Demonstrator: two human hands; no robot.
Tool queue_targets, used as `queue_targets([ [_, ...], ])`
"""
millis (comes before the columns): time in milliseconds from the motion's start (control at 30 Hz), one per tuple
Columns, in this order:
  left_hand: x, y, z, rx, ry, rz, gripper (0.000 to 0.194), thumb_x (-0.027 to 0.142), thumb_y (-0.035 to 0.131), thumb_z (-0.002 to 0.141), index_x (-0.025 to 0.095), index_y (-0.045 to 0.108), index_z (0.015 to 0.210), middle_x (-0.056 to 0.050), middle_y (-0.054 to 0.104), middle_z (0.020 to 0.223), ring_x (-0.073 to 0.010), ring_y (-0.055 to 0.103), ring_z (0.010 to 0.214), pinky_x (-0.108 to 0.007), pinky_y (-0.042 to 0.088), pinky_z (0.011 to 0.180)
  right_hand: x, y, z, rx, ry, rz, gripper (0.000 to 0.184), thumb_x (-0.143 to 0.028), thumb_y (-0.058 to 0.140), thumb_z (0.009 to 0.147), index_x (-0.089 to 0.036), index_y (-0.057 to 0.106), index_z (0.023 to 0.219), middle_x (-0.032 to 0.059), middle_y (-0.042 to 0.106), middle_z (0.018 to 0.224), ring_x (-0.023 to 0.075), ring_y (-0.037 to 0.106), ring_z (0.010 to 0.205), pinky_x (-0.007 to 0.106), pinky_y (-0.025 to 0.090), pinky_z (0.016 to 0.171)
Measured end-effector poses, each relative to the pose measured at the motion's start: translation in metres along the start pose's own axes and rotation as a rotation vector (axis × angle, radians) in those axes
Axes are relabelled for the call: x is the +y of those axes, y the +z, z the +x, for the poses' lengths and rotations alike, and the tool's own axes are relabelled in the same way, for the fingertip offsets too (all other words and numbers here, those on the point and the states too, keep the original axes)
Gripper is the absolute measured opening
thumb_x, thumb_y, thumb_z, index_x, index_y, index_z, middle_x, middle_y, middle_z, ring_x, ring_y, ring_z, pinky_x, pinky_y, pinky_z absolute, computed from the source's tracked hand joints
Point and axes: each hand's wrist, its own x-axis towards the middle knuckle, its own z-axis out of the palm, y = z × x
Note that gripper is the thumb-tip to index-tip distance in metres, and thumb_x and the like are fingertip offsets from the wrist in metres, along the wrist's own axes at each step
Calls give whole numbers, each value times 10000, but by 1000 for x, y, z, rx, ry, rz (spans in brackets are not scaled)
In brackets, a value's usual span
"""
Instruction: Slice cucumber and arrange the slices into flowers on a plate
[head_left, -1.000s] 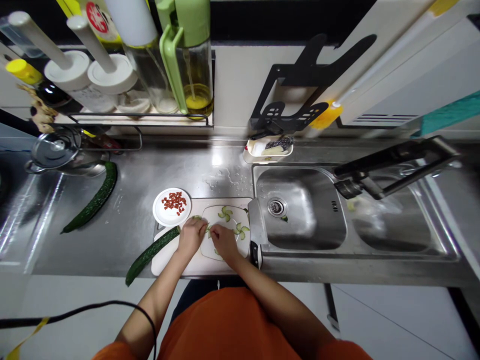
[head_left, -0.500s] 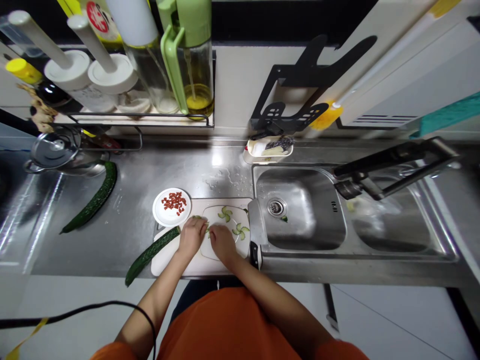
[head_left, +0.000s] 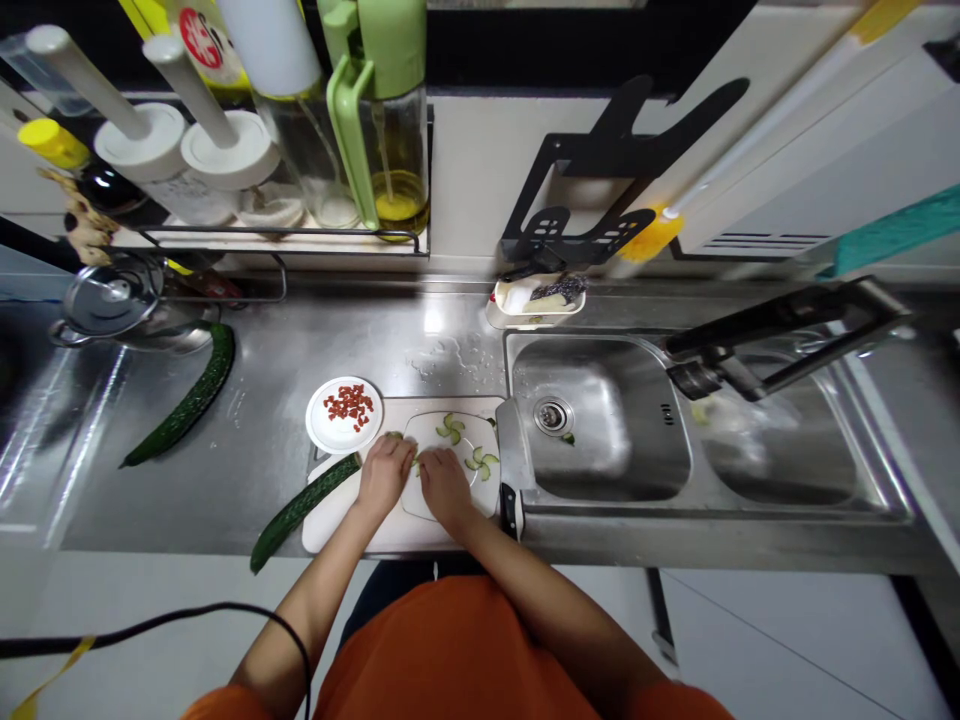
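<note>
My left hand (head_left: 385, 472) and my right hand (head_left: 445, 486) meet over the left side of a white plate (head_left: 480, 500), with fingers bent and closed. Pale green cucumber slices (head_left: 415, 461) show at their fingertips, partly hidden. Two pinwheels of thin slices, an upper one (head_left: 451, 429) and a lower right one (head_left: 481, 462), lie on that plate. Beneath it is a white cutting board (head_left: 330, 525). A cut cucumber (head_left: 306, 510) rests across the board's left edge, beside my left hand. Behind that hand, a small round plate (head_left: 319, 425) holds chopped red bits (head_left: 349, 404).
A knife (head_left: 511, 450) lies along the board's right edge, next to the sink (head_left: 607, 420). The black faucet (head_left: 772, 340) reaches over the basins. Farther left lies a whole cucumber (head_left: 187, 405) near a lidded pot (head_left: 112, 295). Bottles and jars (head_left: 225, 150) fill a rack above.
My right hand's fingers have shifted slightly while staying over the plate. The left hand, the pinwheels and the cut cucumber look unmoved.
</note>
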Motion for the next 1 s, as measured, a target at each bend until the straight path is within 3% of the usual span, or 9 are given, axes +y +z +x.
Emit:
queue_targets([
  [367, -7, -9, -4, 56, -86, -131, 191, 238, 469, 890, 188, 647, 934, -65, 658, 896, -192, 556, 863, -315, 439, 811, 1, -10, -5, 72, -40, 8, 185, -121, 457, 877, -167, 634, 909, 82, 609, 863, 218, 485, 845, 343, 371, 807],
  [633, -50, -37, -11, 169, -318, 22, 264, 303, 459, 880, 187, 686, 951, -76, 692, 918, -228, 587, 892, -342, 433, 859, 9, -9, -13, 92, -77, 51, 174, -136, 458, 890, -164, 628, 905, 78, 593, 853, 210, 472, 830, 327, 379, 792],
  [800, -72, -43, -8, 123, -390, 110, 324, 324, 423, 886, 197, 688, 1022, -83, 686, 977, -233, 579, 926, -345, 431, 881, 10, -9, -17, 70, -85, 45, 172, -132, 464, 885, -165, 631, 911, 75, 589, 847, 208, 466, 833, 322, 381, 779],
  [1000, -81, -41, -5, 40, -341, 157, 311, 304, 424, 879, 204, 691, 1004, -75, 681, 934, -228, 567, 892, -329, 434, 865, 10, -11, -18, 73, -76, 43, 166, -130, 474, 879, -173, 632, 906, 69, 591, 839, 210, 468, 836, 323, 381, 772],
])
